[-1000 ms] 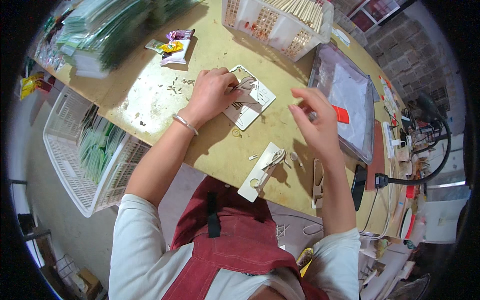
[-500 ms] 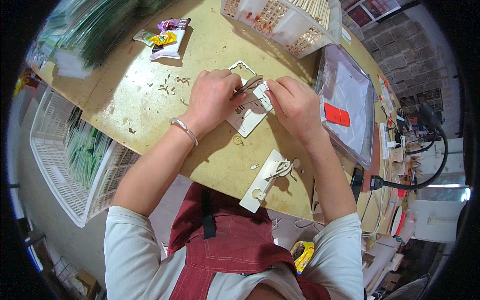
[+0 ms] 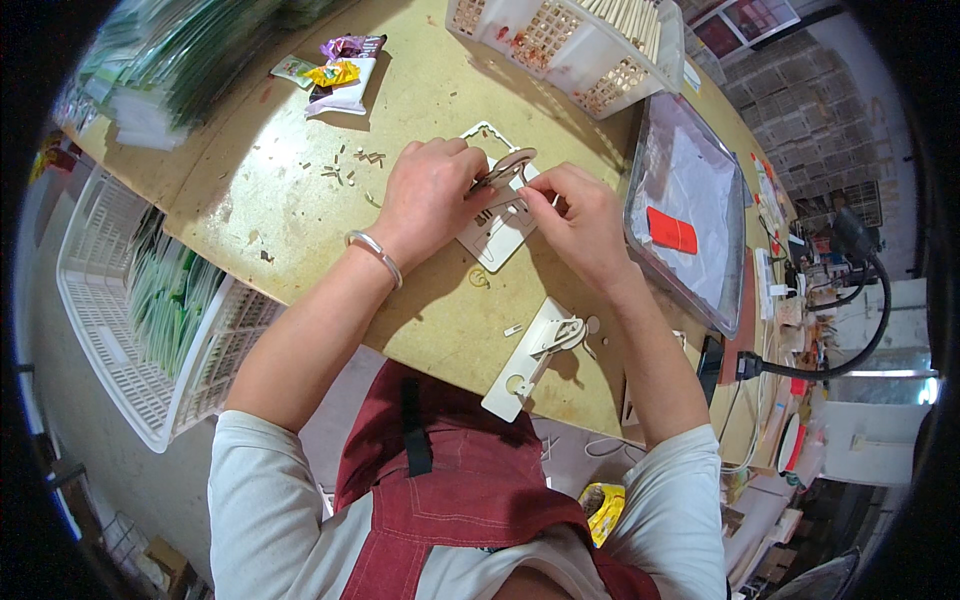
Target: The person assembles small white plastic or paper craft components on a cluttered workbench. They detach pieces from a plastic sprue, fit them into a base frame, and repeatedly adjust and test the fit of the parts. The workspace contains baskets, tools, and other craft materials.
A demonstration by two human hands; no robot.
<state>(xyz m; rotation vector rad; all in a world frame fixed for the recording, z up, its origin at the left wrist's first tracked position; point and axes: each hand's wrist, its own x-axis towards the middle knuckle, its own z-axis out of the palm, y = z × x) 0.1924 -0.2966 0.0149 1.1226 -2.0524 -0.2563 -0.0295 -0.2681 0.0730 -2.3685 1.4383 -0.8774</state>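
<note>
My left hand (image 3: 432, 195) is closed on a thin, brownish curved piece (image 3: 515, 160) with a rounded end, its lower part hidden by the fingers. My right hand (image 3: 580, 215) pinches with thumb and forefinger right beside that piece; what sits between the fingertips is too small to make out. Below both hands lies a flat cream board (image 3: 497, 242) with dark cut-out shapes. Closer to my body, a second cream board (image 3: 525, 365) carries a raised assembly (image 3: 560, 335) of thin pale parts. A small pale peg (image 3: 513, 329) rests beside it.
Small brown offcuts (image 3: 345, 165) and snack wrappers (image 3: 340, 80) lie at the left. A white crate of sticks (image 3: 570, 50) stands at the back. On the right is a clear tray (image 3: 690, 185) holding a red packet (image 3: 672, 230). A basket (image 3: 120, 330) stands beyond the table's left edge.
My right fingers have shifted slightly left and lower beside the curved piece, and a pale part between them no longer shows. My left hand keeps its grip on the curved piece.
</note>
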